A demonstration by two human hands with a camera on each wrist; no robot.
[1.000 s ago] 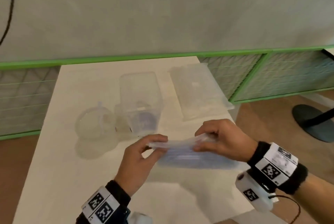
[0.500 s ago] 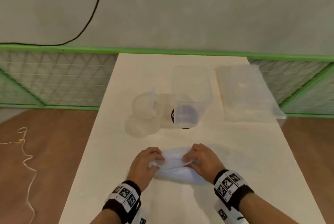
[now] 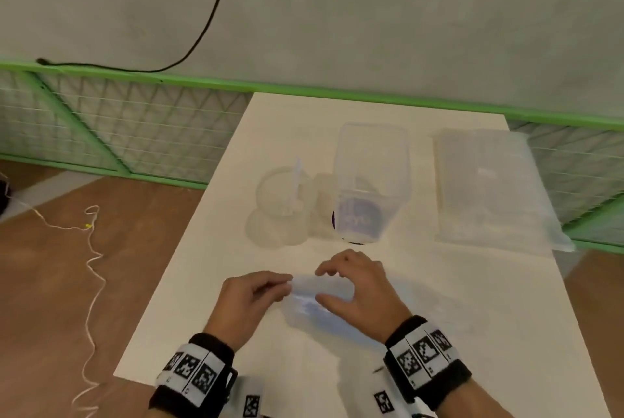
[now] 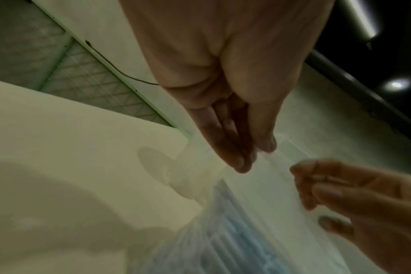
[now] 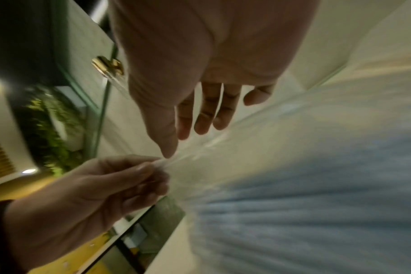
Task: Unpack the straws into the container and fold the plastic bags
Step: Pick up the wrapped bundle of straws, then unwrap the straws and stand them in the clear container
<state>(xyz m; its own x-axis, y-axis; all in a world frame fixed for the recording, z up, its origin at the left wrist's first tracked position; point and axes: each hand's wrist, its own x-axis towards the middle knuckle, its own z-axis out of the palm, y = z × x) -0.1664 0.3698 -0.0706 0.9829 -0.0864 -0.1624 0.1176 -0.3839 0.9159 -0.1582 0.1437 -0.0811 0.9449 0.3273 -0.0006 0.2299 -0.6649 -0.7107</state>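
Note:
A clear plastic bag of blue straws lies on the white table close to me. My left hand pinches the bag's upper edge between thumb and fingers; the right wrist view shows that pinch. My right hand hovers over the same edge with fingers spread and thumb apart, the thumb tip just touching the plastic. Beyond the hands a tall clear container stands upright. A second clear bag lies flat at the back right.
A clear domed lid sits just left of the container. The table's left edge drops to a wooden floor with a thin cord. A green-framed mesh fence and grey wall stand behind the table.
My right hand has let go of the bag's top edge and spread its fingers. My left hand keeps its pinch. The head view has swung to the left.

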